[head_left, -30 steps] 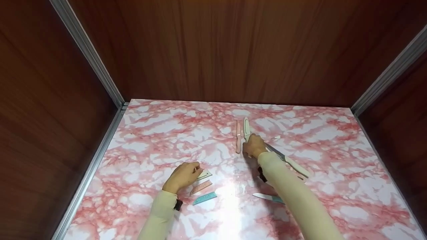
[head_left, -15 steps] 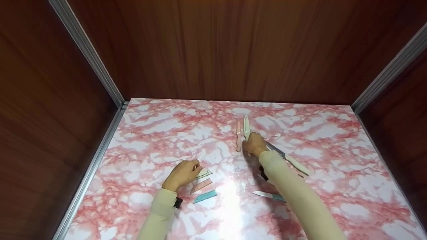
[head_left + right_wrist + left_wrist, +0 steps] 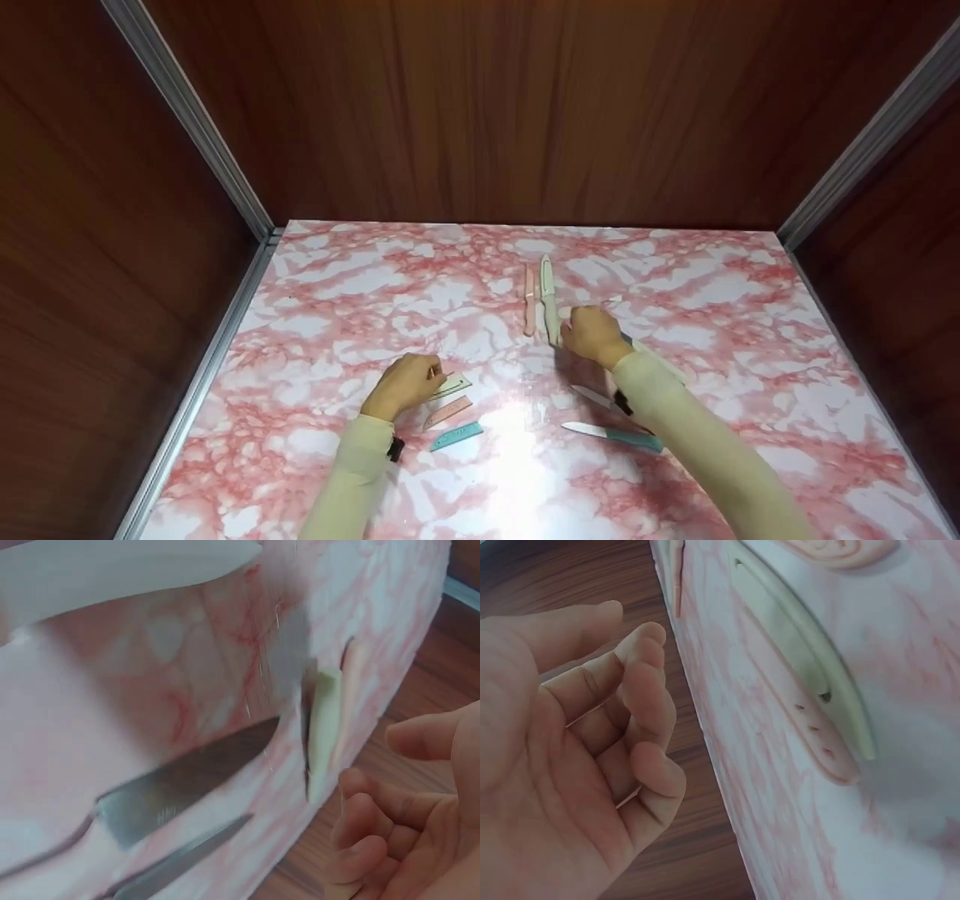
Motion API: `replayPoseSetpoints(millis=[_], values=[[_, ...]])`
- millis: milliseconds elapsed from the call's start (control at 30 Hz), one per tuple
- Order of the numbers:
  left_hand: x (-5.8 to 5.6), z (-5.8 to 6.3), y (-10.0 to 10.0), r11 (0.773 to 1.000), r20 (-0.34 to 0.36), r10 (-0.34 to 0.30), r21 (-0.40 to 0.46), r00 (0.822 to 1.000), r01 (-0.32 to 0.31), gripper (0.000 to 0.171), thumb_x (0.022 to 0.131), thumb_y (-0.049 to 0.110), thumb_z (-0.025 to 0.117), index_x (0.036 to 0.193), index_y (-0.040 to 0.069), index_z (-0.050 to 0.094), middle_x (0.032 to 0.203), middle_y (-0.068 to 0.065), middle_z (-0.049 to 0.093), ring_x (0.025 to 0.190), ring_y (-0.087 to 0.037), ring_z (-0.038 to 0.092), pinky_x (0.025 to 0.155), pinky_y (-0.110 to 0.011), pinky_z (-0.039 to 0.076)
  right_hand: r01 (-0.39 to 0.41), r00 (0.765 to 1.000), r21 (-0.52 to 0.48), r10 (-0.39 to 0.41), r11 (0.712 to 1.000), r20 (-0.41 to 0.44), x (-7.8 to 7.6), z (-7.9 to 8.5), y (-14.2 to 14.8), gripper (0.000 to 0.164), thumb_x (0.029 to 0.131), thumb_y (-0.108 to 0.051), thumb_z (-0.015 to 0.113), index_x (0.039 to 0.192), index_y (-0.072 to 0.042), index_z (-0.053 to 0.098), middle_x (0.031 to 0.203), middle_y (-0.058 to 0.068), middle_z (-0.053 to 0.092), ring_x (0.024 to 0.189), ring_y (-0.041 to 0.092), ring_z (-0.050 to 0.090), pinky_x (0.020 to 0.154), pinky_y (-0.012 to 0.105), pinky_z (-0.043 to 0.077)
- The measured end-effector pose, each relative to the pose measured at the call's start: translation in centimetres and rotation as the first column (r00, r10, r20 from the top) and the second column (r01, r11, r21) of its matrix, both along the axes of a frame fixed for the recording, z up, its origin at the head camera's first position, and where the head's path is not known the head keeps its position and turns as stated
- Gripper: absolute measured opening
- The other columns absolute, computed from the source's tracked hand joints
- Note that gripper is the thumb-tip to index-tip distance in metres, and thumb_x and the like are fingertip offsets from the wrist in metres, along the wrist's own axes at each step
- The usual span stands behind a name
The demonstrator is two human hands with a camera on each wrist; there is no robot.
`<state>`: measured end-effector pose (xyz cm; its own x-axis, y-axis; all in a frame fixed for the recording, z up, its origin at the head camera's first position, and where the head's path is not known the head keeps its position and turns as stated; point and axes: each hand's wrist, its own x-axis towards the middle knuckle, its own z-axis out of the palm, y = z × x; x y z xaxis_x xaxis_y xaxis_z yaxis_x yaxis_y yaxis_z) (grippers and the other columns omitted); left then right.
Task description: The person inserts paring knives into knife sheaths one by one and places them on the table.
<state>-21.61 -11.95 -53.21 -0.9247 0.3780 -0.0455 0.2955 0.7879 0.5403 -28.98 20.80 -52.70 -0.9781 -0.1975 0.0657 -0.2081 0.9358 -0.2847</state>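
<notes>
My left hand (image 3: 401,386) is just above a cream sheath (image 3: 452,385), its fingers loosely curled around nothing in the left wrist view. Below that sheath lie a pink sheath (image 3: 448,412) and a teal one (image 3: 456,436). To the right, my right hand (image 3: 596,334) is beside the handle of a sheathed pale green knife (image 3: 550,307). The right wrist view shows a gap between its loosely bent fingers and that handle (image 3: 324,735). A sheathed pink knife (image 3: 529,304) lies parallel on the left.
A bare knife with a teal handle (image 3: 634,439) lies near the right forearm. A white blade (image 3: 591,395) and a cream handle (image 3: 660,361) show partly from under that arm. Dark wood panels (image 3: 480,112) wall in the marbled tabletop (image 3: 337,300).
My right hand has moved right, off the pale green knife, whose handle now shows. The left hand has hardly moved. The whole head view has shifted slightly.
</notes>
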Motion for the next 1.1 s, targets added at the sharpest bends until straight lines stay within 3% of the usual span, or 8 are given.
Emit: replayPoseSetpoints(millis=[100,233,300,467,667,833,967,1100], values=[[0.0,-0.2,0.0,1.0,-0.002,-0.003,-0.031,1.0,0.003,0.01,0.088,0.019,0.062,0.081,0.013,0.065,0.075,0.002,0.057,0.066,-0.014,0.05,0.06,-0.032,0.043,-0.026,1.0,-0.009,0.026,1.0,-0.004,1.0,0.4,1.0,0.025,0.085,-0.021,0.06,0.066,-0.007,0.055,0.066,0.011,0.058,0.061,0.032,0.058,0.056,0.049,0.046],[0.2,-1.1,0.3,0.997,-0.02,-0.019,-0.081,1.0,0.017,0.007,0.087,0.016,0.063,0.085,0.01,0.066,0.077,0.001,0.055,0.07,-0.015,0.052,0.063,-0.034,0.044,-0.049,0.999,-0.014,0.049,0.999,-0.009,2.5,0.5,2.9,0.023,0.085,-0.021,0.062,0.092,0.0,0.065,0.071,0.01,0.061,0.063,0.031,0.059,0.055,0.048,0.046],[0.2,-1.5,0.4,0.994,-0.061,-0.036,-0.107,0.998,0.029,0.008,0.086,0.014,0.063,0.089,0.009,0.068,0.079,0.0,0.057,0.072,-0.017,0.054,0.066,-0.035,0.046,-0.044,0.999,-0.021,0.043,0.999,-0.011,3.1,0.4,3.9,0.026,0.085,-0.021,0.063,0.098,0.001,0.067,0.076,0.012,0.064,0.066,0.033,0.061,0.057,0.048,0.047],[0.1,-2.5,0.7,0.986,-0.209,-0.076,-0.162,0.975,0.043,0.004,0.086,0.012,0.065,0.087,0.01,0.069,0.078,0.0,0.057,0.07,-0.017,0.056,0.065,-0.034,0.047,-0.002,1.0,-0.046,0.003,0.999,0.017,4.2,0.4,6.4,0.021,0.085,-0.021,0.063,0.08,-0.001,0.066,0.078,0.014,0.064,0.065,0.031,0.059,0.057,0.047,0.046],[0.2,-3.6,0.8,0.985,-0.327,-0.085,-0.167,0.941,0.031,0.014,0.086,0.01,0.067,0.073,0.012,0.062,0.07,0.003,0.053,0.061,-0.014,0.051,0.058,-0.031,0.043,0.016,0.999,-0.067,-0.013,0.998,0.04,4.9,0.2,9.2,0.024,0.088,-0.022,0.06,0.082,0.001,0.064,0.072,0.011,0.06,0.06,0.025,0.054,0.057,0.044,0.045],[0.4,-4.1,0.6,0.985,-0.339,-0.082,-0.173,0.937,0.023,0.022,0.084,0.011,0.071,0.068,0.014,0.056,0.067,0.005,0.048,0.058,-0.011,0.044,0.056,-0.028,0.04,0.046,0.997,-0.068,-0.041,0.997,0.068,4.9,0.3,11.2,0.029,0.09,-0.023,0.056,0.091,0.004,0.066,0.084,0.018,0.065,0.072,0.033,0.061,0.066,0.051,0.047],[0.4,-4.2,0.6,0.986,-0.339,-0.087,-0.166,0.937,0.031,0.023,0.082,0.009,0.072,0.067,0.014,0.055,0.067,0.005,0.046,0.057,-0.011,0.043,0.055,-0.027,0.04,0.082,0.993,-0.076,-0.075,0.994,0.091,4.6,0.2,12.6,0.032,0.092,-0.024,0.053,0.092,0.005,0.066,0.082,0.017,0.066,0.071,0.032,0.061,0.067,0.051,0.047],[0.5,-3.9,0.6,0.983,-0.29,-0.087,-0.18,0.953,0.035,0.021,0.082,0.012,0.073,0.069,0.014,0.056,0.069,0.005,0.046,0.059,-0.012,0.045,0.057,-0.028,0.04,0.117,0.987,-0.077,-0.107,0.99,0.12,4.4,0.0,13.5,0.034,0.093,-0.026,0.052,0.091,0.004,0.065,0.077,0.014,0.064,0.067,0.029,0.06,0.063,0.048,0.047]])
